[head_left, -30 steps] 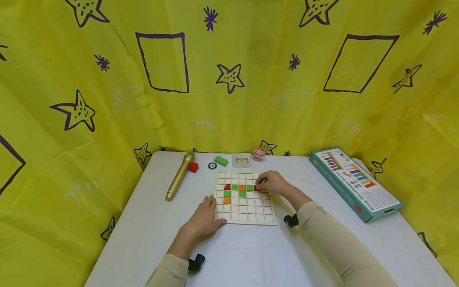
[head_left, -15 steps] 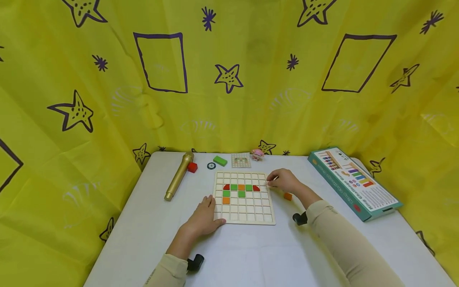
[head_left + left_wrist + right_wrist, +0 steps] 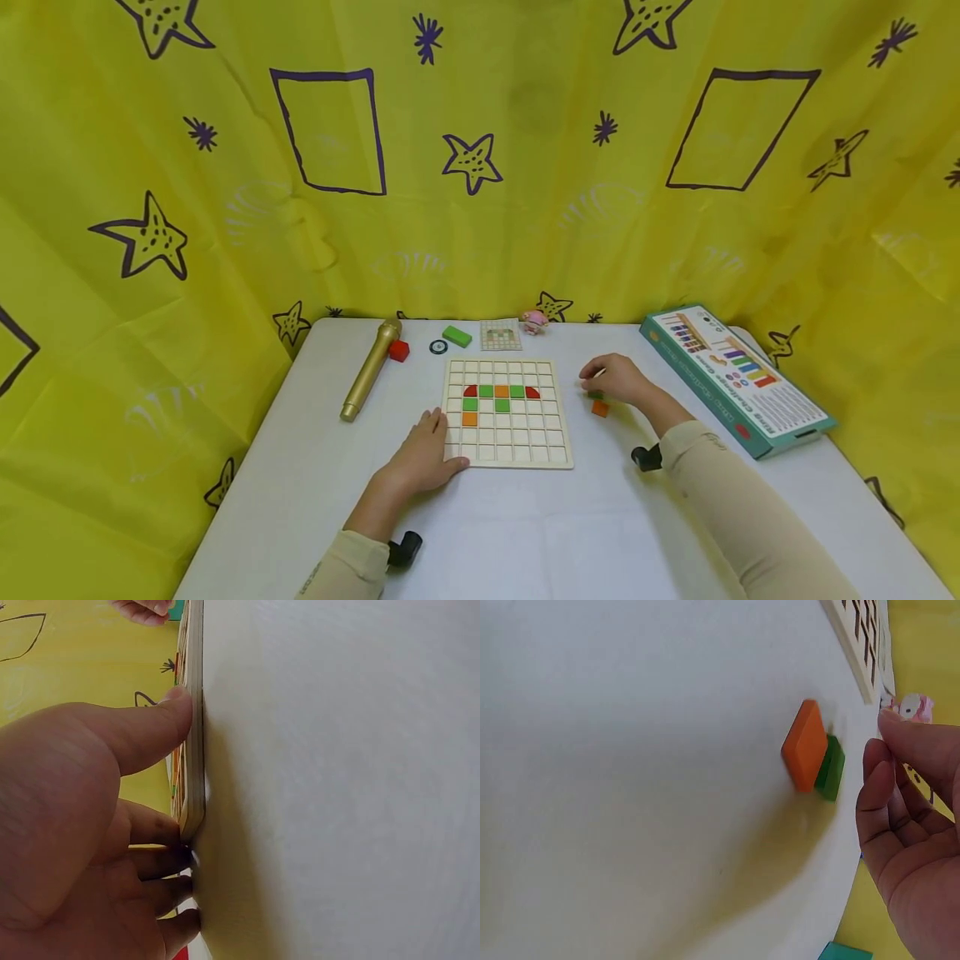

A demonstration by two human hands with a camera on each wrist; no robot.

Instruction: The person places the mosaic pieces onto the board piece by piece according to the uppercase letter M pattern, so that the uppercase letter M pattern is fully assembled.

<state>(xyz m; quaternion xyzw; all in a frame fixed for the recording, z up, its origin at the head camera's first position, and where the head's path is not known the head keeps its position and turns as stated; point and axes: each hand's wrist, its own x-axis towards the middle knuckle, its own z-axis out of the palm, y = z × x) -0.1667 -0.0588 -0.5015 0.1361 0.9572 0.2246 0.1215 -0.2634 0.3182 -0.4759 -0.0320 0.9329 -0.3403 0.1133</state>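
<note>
A pale wooden grid board [image 3: 517, 437] lies mid-table, with several red, green and orange pieces in its upper cells. Rounded red pieces [image 3: 532, 392] end the top row. My left hand [image 3: 420, 454] rests at the board's near left corner, thumb on the front edge and fingers along the left side. Right of the board hovers my right hand [image 3: 618, 379], fingers loosely bent and nothing visible between them. Beneath it on the table lie an orange block [image 3: 805, 750] and a green block [image 3: 834, 771], which the hand does not touch in the right wrist view.
A gold microphone [image 3: 371, 371] and a red block [image 3: 399, 351] lie at the left. Behind the board are a round disc [image 3: 438, 347], a green block [image 3: 457, 336], a pattern card [image 3: 500, 335] and a pink figurine [image 3: 535, 322]. A game box [image 3: 735, 379] lies at the right.
My right hand has let go of the red piece at the row's right end and moved right, off the board, to above the loose blocks. The left hand stays at the corner.
</note>
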